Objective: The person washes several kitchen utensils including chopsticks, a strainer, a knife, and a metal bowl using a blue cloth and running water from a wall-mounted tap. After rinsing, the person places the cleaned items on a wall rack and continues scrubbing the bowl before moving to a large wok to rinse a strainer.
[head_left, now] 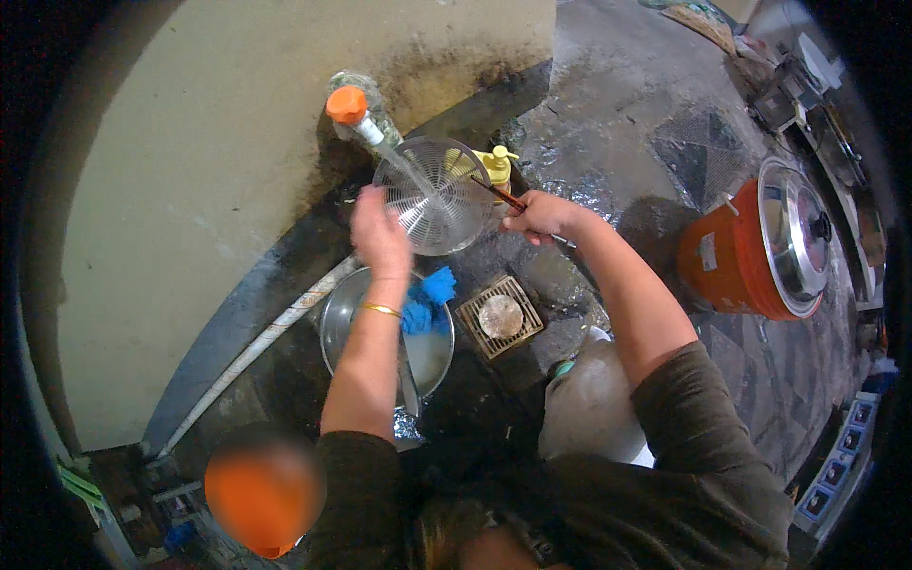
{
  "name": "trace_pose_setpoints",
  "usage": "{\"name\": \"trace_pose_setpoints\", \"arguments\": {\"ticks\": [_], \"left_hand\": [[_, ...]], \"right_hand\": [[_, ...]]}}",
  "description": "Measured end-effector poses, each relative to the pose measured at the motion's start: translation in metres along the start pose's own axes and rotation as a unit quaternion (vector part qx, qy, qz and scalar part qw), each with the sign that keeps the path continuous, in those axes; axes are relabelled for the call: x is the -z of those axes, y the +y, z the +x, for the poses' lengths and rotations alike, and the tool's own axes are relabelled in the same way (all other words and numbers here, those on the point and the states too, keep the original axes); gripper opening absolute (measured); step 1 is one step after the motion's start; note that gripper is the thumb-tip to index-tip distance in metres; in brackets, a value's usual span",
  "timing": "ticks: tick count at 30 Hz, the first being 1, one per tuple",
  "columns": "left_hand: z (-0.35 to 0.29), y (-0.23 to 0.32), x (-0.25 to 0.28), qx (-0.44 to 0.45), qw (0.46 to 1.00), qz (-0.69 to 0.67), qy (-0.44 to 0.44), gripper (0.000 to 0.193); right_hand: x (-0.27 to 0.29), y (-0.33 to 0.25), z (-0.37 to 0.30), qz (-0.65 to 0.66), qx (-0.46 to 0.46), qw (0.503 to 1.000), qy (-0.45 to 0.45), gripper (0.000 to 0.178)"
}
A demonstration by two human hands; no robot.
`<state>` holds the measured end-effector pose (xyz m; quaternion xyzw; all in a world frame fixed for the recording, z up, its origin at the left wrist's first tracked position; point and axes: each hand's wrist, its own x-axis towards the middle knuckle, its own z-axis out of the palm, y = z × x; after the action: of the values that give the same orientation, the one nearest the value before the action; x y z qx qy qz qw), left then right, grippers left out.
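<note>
Under the tap with an orange knob (348, 104), a round metal strainer (437, 228) is tilted, its slotted bottom showing. A clear stream runs down from the tap over it. At the strainer's left rim is my left hand (382, 237), smeared by motion, so its grip cannot be made out. My right hand (543, 217) is closed around a bundle of thin stick-like utensils (511, 200), dark brown with a pale end, beside the strainer's right rim. Below my left hand sits a metal basin (439, 366) with cloudy water, a blue cloth (429, 299) and a long-handled metal utensil (408, 385).
A yellow pump bottle (498, 163) stands behind the strainer. A square floor drain (501, 319) lies right of the basin. An orange bucket (722, 256) with a metal lid (796, 228) is at the right. A pale pipe (271, 337) runs along the wall's foot.
</note>
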<state>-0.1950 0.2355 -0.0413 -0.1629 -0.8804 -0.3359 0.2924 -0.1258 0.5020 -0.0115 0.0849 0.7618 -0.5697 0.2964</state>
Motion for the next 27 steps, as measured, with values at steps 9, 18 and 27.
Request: {"name": "trace_pose_setpoints", "arguments": {"ticks": [9, 18, 27], "left_hand": [[-0.014, 0.018, -0.030, -0.023, 0.952, 0.188, -0.242, 0.067], [-0.082, 0.026, 0.043, 0.104, 0.967, -0.131, -0.195, 0.024], [-0.023, -0.011, 0.015, 0.353, 0.504, -0.775, -0.145, 0.060]], "right_hand": [[-0.029, -0.014, 0.006, 0.066, 0.031, 0.990, -0.120, 0.023], [-0.054, -0.034, 0.041, -0.024, 0.167, 0.985, -0.018, 0.030], [-0.092, -0.096, 0.072, -0.030, 0.209, 0.971, -0.116, 0.040]]}}
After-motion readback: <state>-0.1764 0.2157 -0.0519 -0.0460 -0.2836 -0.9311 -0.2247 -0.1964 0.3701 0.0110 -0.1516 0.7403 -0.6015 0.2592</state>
